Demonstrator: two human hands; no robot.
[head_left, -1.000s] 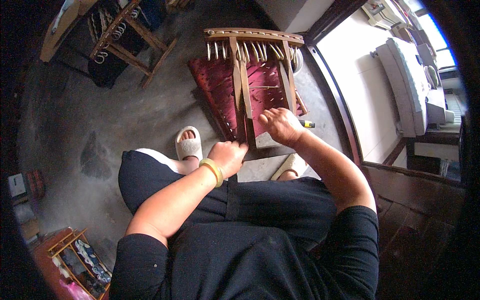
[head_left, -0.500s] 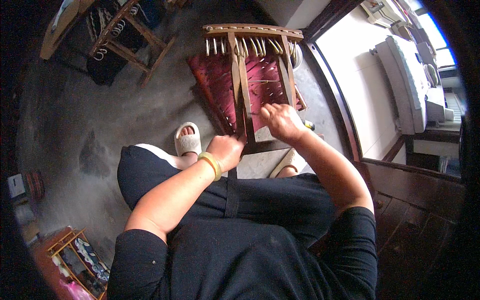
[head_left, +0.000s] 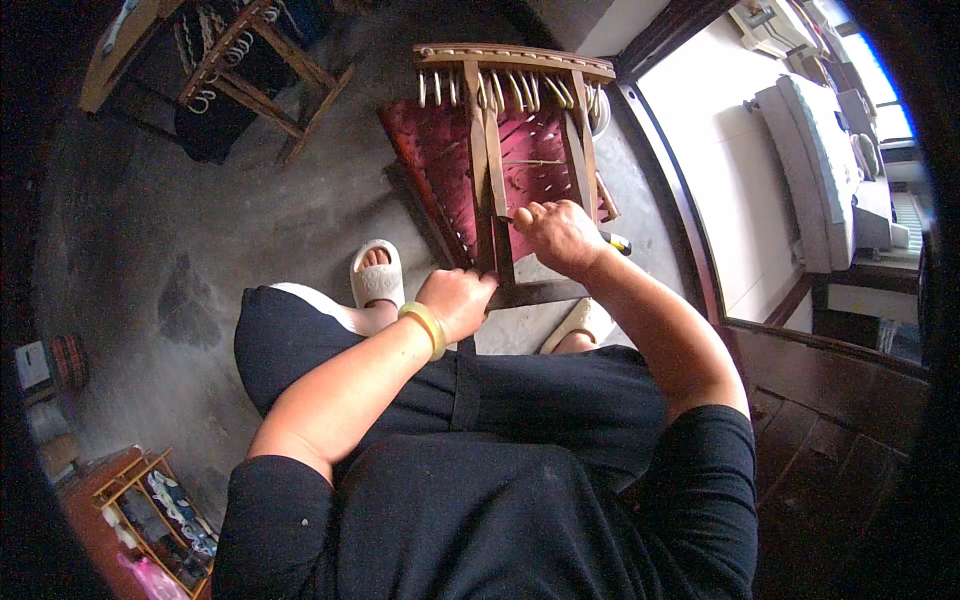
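Observation:
A wooden folding frame (head_left: 494,180) stands tilted before my knees, with a row of pale metal hooks (head_left: 520,92) hanging along its far bar (head_left: 515,60). My left hand (head_left: 455,303), a yellowish bangle at its wrist, is closed round the frame's near left corner. Over the frame's near part, my right hand (head_left: 560,238) is curled in a fist. A black-and-yellow handle (head_left: 618,243) shows past its outer side and a dark tip pokes out by the wooden leg, so it seems to grip a tool; its middle is hidden.
Beneath the frame lies a red slatted piece (head_left: 425,165). My slippered feet flank the frame's near end; the left slipper (head_left: 377,275) is on the grey floor. A similar wooden frame (head_left: 265,85) with hooks stands far left. A wooden rack (head_left: 150,500) is lower left, a dark doorway edge (head_left: 680,200) right.
My right hand is slightly higher, and a dark tip now shows beside the wooden leg. My left hand keeps its hold on the frame. The view has shifted slightly.

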